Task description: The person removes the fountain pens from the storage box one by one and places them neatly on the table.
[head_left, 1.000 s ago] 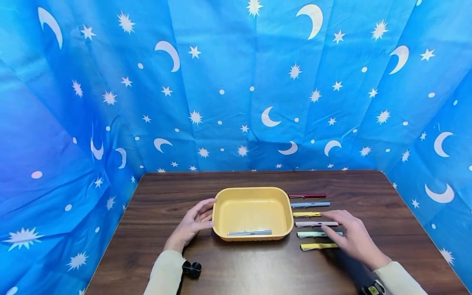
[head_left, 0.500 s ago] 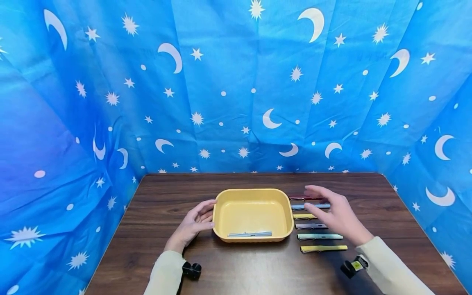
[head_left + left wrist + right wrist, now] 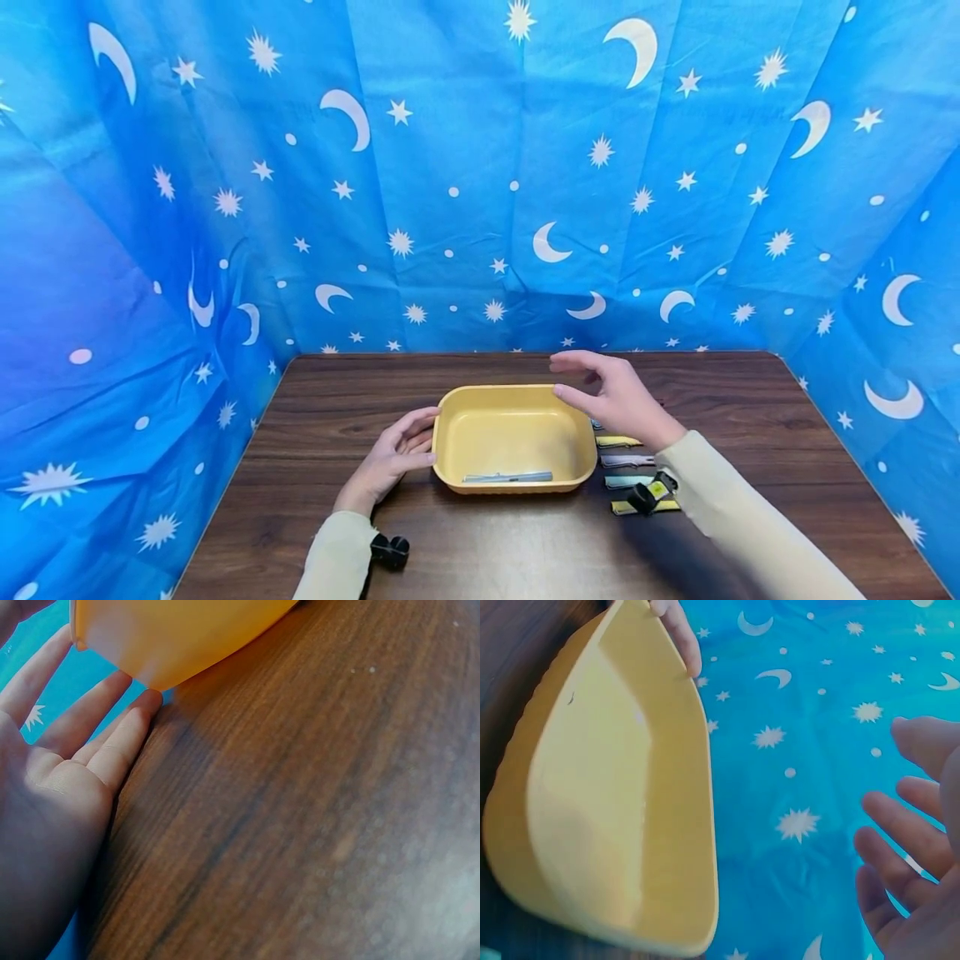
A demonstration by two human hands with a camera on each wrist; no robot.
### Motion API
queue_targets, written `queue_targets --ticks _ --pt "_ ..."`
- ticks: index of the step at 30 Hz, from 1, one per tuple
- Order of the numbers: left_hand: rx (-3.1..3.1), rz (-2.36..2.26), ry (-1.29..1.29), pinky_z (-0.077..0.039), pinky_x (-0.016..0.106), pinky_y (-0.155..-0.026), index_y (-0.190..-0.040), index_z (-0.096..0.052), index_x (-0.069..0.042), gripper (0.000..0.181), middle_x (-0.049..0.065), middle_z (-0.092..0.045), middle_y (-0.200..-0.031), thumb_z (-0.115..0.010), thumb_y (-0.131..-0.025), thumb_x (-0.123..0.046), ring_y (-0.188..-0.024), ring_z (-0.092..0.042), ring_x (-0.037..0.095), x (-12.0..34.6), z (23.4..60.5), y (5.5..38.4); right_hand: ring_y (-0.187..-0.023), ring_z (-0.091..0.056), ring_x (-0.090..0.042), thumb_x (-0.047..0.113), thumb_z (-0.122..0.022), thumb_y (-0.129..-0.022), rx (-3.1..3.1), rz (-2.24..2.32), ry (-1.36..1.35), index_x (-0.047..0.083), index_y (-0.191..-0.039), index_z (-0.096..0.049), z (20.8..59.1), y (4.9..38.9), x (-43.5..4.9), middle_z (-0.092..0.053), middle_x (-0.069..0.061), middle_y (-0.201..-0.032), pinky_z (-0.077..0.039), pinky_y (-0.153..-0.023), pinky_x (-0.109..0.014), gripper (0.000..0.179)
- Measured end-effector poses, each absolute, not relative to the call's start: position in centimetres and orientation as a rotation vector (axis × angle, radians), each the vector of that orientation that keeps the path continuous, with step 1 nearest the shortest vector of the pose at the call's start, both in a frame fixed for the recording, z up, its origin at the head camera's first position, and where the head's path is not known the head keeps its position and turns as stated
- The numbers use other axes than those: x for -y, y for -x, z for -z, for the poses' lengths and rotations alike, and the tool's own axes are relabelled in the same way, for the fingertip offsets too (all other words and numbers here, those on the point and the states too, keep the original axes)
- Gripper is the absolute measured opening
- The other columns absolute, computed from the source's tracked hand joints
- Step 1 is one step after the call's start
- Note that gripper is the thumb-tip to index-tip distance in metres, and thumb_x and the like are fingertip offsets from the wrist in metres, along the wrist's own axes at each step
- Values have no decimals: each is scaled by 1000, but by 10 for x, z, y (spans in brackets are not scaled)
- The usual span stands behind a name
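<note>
A yellow rectangular basin [image 3: 495,437] sits mid-table, with a light blue pen [image 3: 510,477] lying along its near inside wall. My left hand [image 3: 390,458] touches the basin's left end with its fingertips, fingers extended, as the left wrist view also shows. Above the basin's far right corner hovers my right hand [image 3: 618,396], its fingers spread and nothing in them. To the right of the basin, several pens lie in a column: a yellow pen [image 3: 617,441], a pale grey pen [image 3: 626,461], a mint pen [image 3: 622,482] and another yellow pen [image 3: 621,507]. My right arm partly covers the column.
A dark wooden table [image 3: 345,383] carries everything. Blue cloth [image 3: 465,167] with moons and stars hangs behind it and at both sides. A black wrist camera [image 3: 645,497] on my right arm overlaps the nearest pens in the head view.
My right hand has moved from over the pens, away from me and to the left, to the basin's far right corner. The left hand, the basin and the pen inside stay put.
</note>
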State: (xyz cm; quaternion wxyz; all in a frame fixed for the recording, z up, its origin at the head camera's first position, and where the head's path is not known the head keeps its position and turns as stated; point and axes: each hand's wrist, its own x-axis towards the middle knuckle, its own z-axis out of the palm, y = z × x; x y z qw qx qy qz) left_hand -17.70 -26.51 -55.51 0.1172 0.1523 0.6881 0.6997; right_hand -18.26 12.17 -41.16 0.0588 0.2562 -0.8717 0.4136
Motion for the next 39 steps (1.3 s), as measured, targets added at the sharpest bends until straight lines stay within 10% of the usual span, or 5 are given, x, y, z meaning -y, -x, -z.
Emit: queue_targets --ticks 23,39 --pt "-1978 -2072 -483 -47 23 -107 -151 -41 -9 71 23 -37 -156 -72 -88 0 -143 -40 40 265 556 177 -103 -72 -20 29 -75 -91 2945 -1066 -1334 6 -122 -70 453 204 -55 -77 -5 -107 -57 -93 -46 38" --pt "-1999 -2060 -482 -47 23 -108 -151 -41 -9 72 23 -38 -156 -74 -87 -2 -141 -44 34 265 556 177 -80 -72 -3 7 -81 -83 3133 -1080 -1445 6 -101 -77 479 197 -45 -79 -5 -90 -56 -75 -15 18"
